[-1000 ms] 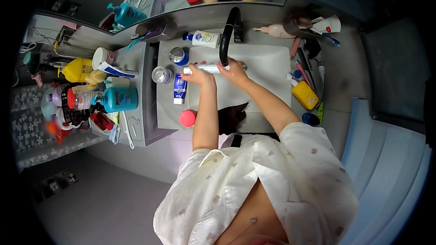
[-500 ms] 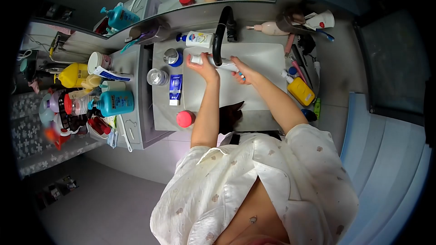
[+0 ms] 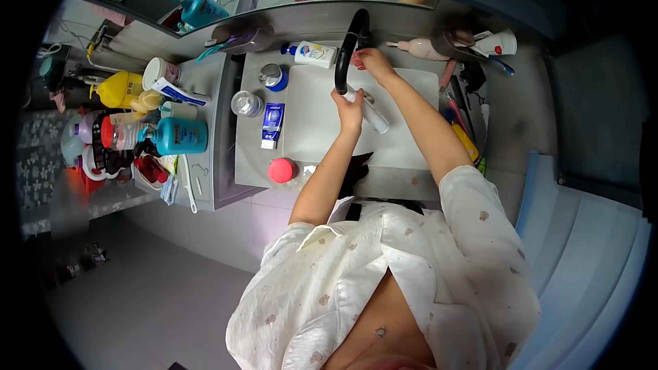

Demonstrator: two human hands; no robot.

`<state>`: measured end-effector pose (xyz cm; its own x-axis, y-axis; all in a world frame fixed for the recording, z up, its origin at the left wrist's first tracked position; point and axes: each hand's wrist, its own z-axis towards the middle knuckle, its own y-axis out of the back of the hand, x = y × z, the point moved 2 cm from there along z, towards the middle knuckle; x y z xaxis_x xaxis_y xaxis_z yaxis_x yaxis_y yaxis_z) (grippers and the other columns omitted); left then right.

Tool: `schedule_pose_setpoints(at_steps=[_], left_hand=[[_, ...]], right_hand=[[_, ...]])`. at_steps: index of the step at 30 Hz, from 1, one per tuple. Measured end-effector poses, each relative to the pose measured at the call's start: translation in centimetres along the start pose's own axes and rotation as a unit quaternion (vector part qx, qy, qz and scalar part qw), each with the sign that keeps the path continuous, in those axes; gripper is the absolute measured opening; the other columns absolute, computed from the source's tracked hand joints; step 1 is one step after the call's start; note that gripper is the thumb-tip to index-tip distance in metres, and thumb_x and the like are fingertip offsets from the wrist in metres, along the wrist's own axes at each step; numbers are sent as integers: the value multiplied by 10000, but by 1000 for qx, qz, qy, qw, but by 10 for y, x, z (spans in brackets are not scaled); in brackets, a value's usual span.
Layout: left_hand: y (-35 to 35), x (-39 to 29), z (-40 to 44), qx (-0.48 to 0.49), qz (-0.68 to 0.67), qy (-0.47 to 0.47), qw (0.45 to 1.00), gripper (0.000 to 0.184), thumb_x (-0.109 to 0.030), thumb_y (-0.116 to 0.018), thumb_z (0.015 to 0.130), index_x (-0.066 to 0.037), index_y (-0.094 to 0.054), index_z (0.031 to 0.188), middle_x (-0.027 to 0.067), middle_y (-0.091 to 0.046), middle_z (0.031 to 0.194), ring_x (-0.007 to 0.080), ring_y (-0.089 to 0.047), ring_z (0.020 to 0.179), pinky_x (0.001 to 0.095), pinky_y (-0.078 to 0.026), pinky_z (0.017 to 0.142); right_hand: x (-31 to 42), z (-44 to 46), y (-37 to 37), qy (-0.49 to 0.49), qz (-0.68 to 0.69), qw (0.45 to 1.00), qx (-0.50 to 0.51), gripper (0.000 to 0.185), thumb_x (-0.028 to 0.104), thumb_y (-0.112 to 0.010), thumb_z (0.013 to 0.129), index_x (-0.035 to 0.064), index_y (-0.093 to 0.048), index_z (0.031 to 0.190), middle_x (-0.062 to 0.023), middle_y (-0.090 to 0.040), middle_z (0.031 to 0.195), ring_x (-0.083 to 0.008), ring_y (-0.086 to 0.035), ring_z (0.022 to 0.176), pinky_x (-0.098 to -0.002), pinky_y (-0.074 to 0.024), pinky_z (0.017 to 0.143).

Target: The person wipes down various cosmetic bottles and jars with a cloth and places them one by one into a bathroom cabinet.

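My left hand [image 3: 350, 111] is closed around a slim whitish, see-through bottle [image 3: 375, 120], which slants down to the right over the white sink basin [image 3: 411, 140]. Above that hand arches the black faucet [image 3: 347, 55], its spout end close to the bottle's upper end. My right hand [image 3: 375, 66] is at the back of the basin beside the faucet's base, fingers curled inward. What those fingers grip, if anything, is hidden.
Left of the basin are a white pump bottle [image 3: 316, 53], a blue-banded jar [image 3: 273, 77], a clear jar [image 3: 247, 103], a blue tube [image 3: 272, 125] and a red lid [image 3: 281, 170]. A pink bottle [image 3: 419, 48] lies behind; a yellow bottle [image 3: 465, 142] is at right.
My right hand has left the bottle and moved up to the faucet's base. The bottle, now in my left hand alone, has shifted right and tilts more steeply. The view has shifted slightly.
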<state>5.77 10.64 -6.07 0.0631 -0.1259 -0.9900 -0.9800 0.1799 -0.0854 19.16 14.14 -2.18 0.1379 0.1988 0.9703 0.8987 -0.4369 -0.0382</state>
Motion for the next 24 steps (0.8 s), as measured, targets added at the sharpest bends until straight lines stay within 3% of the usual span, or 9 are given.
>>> schedule_pose_setpoints(at_steps=[4, 7, 9, 14, 16, 18, 19, 21, 24], left_hand=[[13, 4, -10, 35, 25, 36, 998, 379, -82, -608, 763, -57, -338, 1029, 73, -482, 915, 156, -501, 807, 289, -436, 680], [16, 5, -16, 19, -109, 72, 991, 285, -127, -558, 819, -66, -354, 1008, 69, -492, 896, 147, -504, 798, 294, -445, 682], [13, -2, -29, 84, -172, 86, 978, 250, -219, -478, 875, -63, -377, 1043, 77, -499, 947, 158, -511, 851, 305, -445, 731], [12, -3, -29, 323, -31, 23, 946, 386, -340, -373, 901, -55, -408, 1159, 98, -509, 1069, 225, -501, 986, 373, -406, 841], [28, 7, -17, 385, 368, -140, 835, 452, -408, -414, 866, -34, -483, 1111, 145, -531, 1079, 276, -507, 1003, 399, -401, 841], [48, 3, -13, 412, 602, -20, 684, 548, -503, -469, 797, -14, -561, 1027, 176, -553, 1049, 314, -514, 997, 401, -407, 830], [51, -4, -14, 412, 602, -22, 684, 548, -503, -469, 797, -14, -561, 1027, 176, -553, 1049, 314, -514, 997, 401, -407, 830], [62, -8, -22, 448, 684, 121, 563, 616, -570, -527, 705, -33, -585, 1000, 172, -538, 1088, 306, -522, 994, 384, -420, 809], [70, -17, -49, 462, 685, 105, 553, 605, -568, -587, 633, -58, -613, 957, 135, -577, 1022, 301, -539, 965, 375, -427, 798]], right_hand=[[-1, -45, -2, -41, 4, 997, 67, 422, 151, -552, 740, 31, -443, 1130, -105, -561, 1032, -141, -543, 733, -273, -450, 644], [-44, -83, 8, 19, -100, 970, 222, 567, 165, -605, 702, 42, -361, 1198, -115, -511, 1118, -154, -550, 777, -285, -450, 698], [-55, -118, 12, 97, -313, 934, 141, 522, 183, -612, 695, 31, -409, 1152, -88, -543, 1003, -187, -535, 887, -307, -432, 777], [-51, -152, 32, -20, -131, 990, 39, 563, 273, -700, 622, 19, -466, 1067, -172, -585, 936, -325, -563, 880, -368, -443, 746], [-52, -158, 45, 6, -280, 955, -98, 523, 291, -691, 632, 18, -472, 1020, -169, -590, 922, -321, -573, 850, -373, -447, 728], [-54, -162, 50, 19, -328, 941, -76, 519, 305, -696, 625, 18, -473, 996, -172, -592, 910, -325, -574, 835, -380, -449, 716], [-52, -164, 52, 18, -322, 941, -105, 526, 310, -699, 622, 18, -479, 1000, -168, -593, 895, -325, -574, 828, -381, -448, 715], [-51, -169, 55, 18, -315, 939, -135, 532, 314, -702, 618, 18, -486, 1004, -164, -594, 880, -325, -574, 821, -381, -448, 714], [-52, -174, 57, 22, -245, 956, -157, 540, 323, -709, 605, 22, -506, 1005, -158, -597, 858, -317, -578, 800, -379, -450, 710]])
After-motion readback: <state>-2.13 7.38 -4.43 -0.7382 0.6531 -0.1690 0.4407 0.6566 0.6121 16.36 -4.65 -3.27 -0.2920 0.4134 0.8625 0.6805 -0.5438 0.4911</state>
